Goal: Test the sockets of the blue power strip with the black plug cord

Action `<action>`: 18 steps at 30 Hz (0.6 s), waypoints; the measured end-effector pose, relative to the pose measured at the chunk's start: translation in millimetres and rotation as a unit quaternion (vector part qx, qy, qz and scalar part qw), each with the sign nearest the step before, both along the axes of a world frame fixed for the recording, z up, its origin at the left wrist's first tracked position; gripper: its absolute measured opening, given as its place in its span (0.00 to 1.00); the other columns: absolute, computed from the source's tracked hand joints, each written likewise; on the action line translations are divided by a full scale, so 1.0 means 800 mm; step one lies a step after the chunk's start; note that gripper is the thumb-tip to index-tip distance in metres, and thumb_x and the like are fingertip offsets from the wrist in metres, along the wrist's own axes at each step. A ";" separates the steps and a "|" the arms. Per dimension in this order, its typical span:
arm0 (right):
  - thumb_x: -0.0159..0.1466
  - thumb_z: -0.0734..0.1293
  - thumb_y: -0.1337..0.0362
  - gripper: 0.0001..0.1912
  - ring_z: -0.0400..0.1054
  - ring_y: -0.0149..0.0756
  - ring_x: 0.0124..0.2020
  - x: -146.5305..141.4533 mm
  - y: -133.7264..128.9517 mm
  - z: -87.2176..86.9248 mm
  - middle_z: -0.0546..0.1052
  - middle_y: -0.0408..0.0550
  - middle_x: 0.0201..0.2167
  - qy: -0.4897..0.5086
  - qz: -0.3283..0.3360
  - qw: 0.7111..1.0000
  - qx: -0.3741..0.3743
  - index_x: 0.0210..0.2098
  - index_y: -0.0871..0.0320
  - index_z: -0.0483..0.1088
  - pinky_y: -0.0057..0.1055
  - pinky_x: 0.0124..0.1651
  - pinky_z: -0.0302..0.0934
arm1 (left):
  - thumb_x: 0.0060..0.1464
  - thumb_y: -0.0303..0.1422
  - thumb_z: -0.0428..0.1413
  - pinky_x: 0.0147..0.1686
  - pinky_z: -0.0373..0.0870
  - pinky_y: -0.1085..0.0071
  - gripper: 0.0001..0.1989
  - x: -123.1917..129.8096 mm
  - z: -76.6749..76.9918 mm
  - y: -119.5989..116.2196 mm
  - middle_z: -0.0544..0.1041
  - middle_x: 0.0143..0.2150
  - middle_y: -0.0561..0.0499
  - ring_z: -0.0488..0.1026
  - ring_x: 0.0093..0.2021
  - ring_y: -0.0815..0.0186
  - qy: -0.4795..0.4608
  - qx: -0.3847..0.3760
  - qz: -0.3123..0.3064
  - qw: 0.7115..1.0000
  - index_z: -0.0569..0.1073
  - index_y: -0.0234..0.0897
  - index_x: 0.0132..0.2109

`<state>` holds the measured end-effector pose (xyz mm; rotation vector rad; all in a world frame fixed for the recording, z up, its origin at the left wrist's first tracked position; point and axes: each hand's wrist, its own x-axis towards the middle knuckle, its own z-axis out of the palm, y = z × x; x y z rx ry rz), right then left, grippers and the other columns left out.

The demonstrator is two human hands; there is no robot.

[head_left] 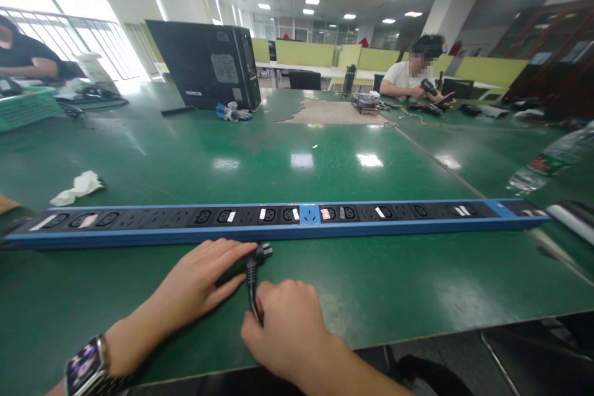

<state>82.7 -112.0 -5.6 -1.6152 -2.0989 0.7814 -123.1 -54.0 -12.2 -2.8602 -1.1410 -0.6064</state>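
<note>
A long blue and black power strip (260, 234) lies across the green table, its sockets facing up. Just in front of it is a black power plug (263, 252) with its metal prongs pointing right, apart from the strip. My left hand (204, 275) has its fingertips on the plug's head and its thumb by the plug's neck. Below, my right hand (290, 325) is closed around the black cord (252, 297) that runs down from the plug. The rest of the cord is hidden by that hand. A watch (87, 366) is on my left wrist.
Behind the strip lie crumpled tissue (80, 188), a computer tower (204, 65) and gloves (232, 112). A plastic bottle (547, 161) lies at the right. One person (408, 77) sits across the table holding a tool; another (28, 52) is at far left by a green basket (30, 106).
</note>
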 end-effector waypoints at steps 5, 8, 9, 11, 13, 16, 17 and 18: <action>0.59 0.64 0.64 0.13 0.54 0.25 0.17 -0.022 0.004 0.021 0.61 0.36 0.16 0.340 0.034 0.935 -0.090 0.21 0.56 0.58 0.23 0.21 0.46 | 0.60 0.33 0.52 0.49 0.72 0.64 0.22 0.015 0.011 -0.001 0.70 0.54 0.46 0.72 0.51 0.59 -0.112 0.061 0.048 0.991 0.66 0.50 0.61; 0.60 0.66 0.59 0.11 0.56 0.25 0.19 -0.028 0.008 0.037 0.63 0.36 0.18 0.437 0.066 0.888 -0.127 0.26 0.57 0.63 0.21 0.22 0.50 | 0.60 0.33 0.54 0.50 0.72 0.62 0.17 0.024 0.025 0.014 0.71 0.52 0.47 0.72 0.49 0.59 -0.210 0.140 0.099 0.962 0.70 0.49 0.56; 0.61 0.66 0.57 0.10 0.58 0.25 0.20 -0.028 0.010 0.039 0.65 0.37 0.20 0.446 0.056 0.885 -0.124 0.29 0.57 0.66 0.21 0.23 0.51 | 0.60 0.33 0.55 0.50 0.72 0.61 0.17 0.027 0.028 0.021 0.72 0.51 0.47 0.73 0.49 0.59 -0.234 0.146 0.115 0.954 0.70 0.48 0.56; 0.62 0.66 0.54 0.12 0.60 0.26 0.21 -0.021 0.015 0.034 0.68 0.39 0.22 0.444 0.012 0.890 -0.102 0.32 0.58 0.69 0.22 0.24 0.53 | 0.59 0.37 0.56 0.51 0.72 0.60 0.18 0.031 0.032 0.036 0.75 0.50 0.48 0.75 0.48 0.59 -0.263 0.118 0.139 0.947 0.68 0.46 0.57; 0.64 0.64 0.52 0.15 0.60 0.26 0.20 -0.003 0.020 0.021 0.69 0.40 0.22 0.429 -0.037 0.899 -0.082 0.32 0.59 0.69 0.22 0.24 0.53 | 0.59 0.42 0.56 0.50 0.73 0.61 0.20 0.033 0.031 0.048 0.78 0.49 0.47 0.76 0.46 0.59 -0.262 0.057 0.146 0.952 0.69 0.43 0.56; 0.65 0.62 0.50 0.20 0.60 0.26 0.19 0.039 0.023 -0.006 0.68 0.40 0.19 0.393 -0.091 0.913 -0.062 0.28 0.60 0.68 0.23 0.23 0.53 | 0.59 0.47 0.54 0.48 0.74 0.61 0.21 0.031 0.024 0.060 0.79 0.48 0.46 0.78 0.44 0.58 -0.228 -0.011 0.139 0.964 0.73 0.40 0.53; 0.66 0.62 0.49 0.20 0.60 0.26 0.19 0.053 0.023 -0.013 0.68 0.40 0.18 0.383 -0.105 0.916 -0.057 0.27 0.60 0.68 0.23 0.23 0.53 | 0.59 0.48 0.54 0.48 0.74 0.61 0.22 0.029 0.022 0.062 0.80 0.47 0.45 0.78 0.44 0.57 -0.218 -0.020 0.136 0.966 0.74 0.39 0.53; 0.66 0.61 0.49 0.21 0.60 0.26 0.18 0.066 0.023 -0.019 0.67 0.40 0.18 0.377 -0.118 0.917 -0.051 0.26 0.59 0.67 0.24 0.23 0.53 | 0.58 0.49 0.53 0.48 0.74 0.61 0.23 0.028 0.021 0.064 0.80 0.47 0.45 0.78 0.44 0.57 -0.209 -0.025 0.135 0.968 0.74 0.39 0.53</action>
